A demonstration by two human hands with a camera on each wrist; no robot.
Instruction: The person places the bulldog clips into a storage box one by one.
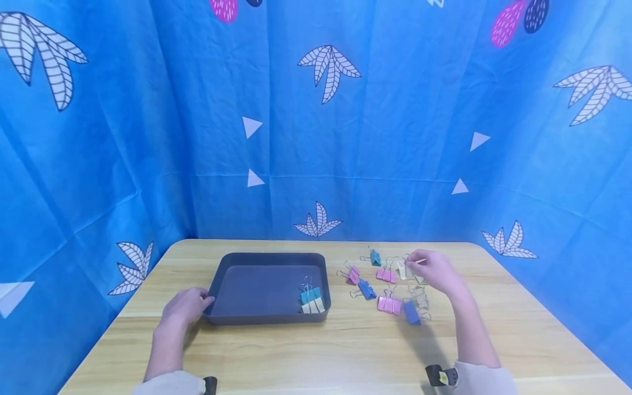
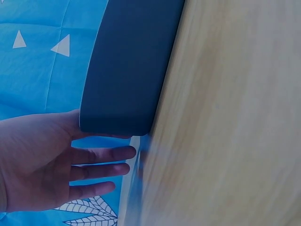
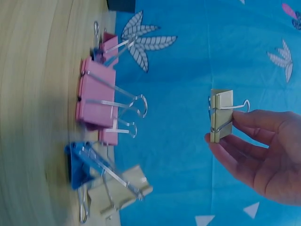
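At the left side of a dark grey tray (image 1: pixel 266 319), my left hand (image 1: pixel 184 307) pinches the wall near its front corner; its other fingers extend straight in the left wrist view. My right hand (image 1: pixel 436 270) is over the binder clips on the right of the table. Between thumb and fingers it holds a cream binder clip (image 3: pixel 224 115), raised off the table. Inside the tray, at its right front, lie a teal binder clip (image 1: pixel 310 295) and a cream binder clip (image 1: pixel 313 305).
Right of the tray lie several loose binder clips: pink clips (image 1: pixel 389 304), blue clips (image 1: pixel 411 311), a teal clip (image 1: pixel 375 257) and cream ones (image 3: pixel 120 190). A blue patterned curtain (image 1: pixel 316 137) surrounds the wooden table (image 1: pixel 276 356) at the back and sides.
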